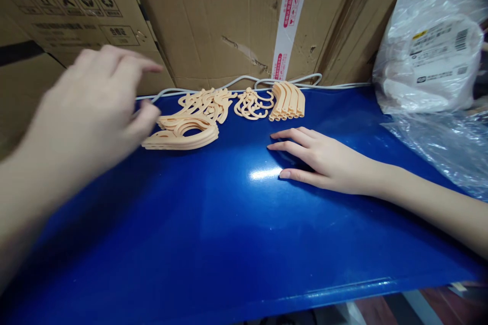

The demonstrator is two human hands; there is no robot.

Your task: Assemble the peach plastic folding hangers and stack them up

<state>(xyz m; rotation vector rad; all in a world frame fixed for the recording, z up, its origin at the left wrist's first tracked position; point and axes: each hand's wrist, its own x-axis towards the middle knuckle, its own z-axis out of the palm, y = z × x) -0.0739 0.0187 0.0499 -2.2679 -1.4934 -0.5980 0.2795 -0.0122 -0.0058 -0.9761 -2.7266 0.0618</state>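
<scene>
My left hand (95,96) is raised at the left, close to the camera and a little blurred. Its thumb and forefinger are apart, with nothing visible between them; the other fingers are partly hidden. On the blue tabletop (229,233), my right hand (316,160) lies with fingers stretched out, holding nothing. Beyond it stands a bundle of curved cream plastic tubes (288,101). To their left are a pile of cream plastic hooks (251,105) and a heap of curved cream pieces (209,101). Nearer my left hand, flat looped cream pieces (186,137) are stacked.
Large cardboard boxes (221,20) wall off the back of the table. A white cable (343,86) runs along their foot. Clear plastic bags (430,56), one with a printed label, lie at the right. The table's front edge (328,294) shows at the bottom.
</scene>
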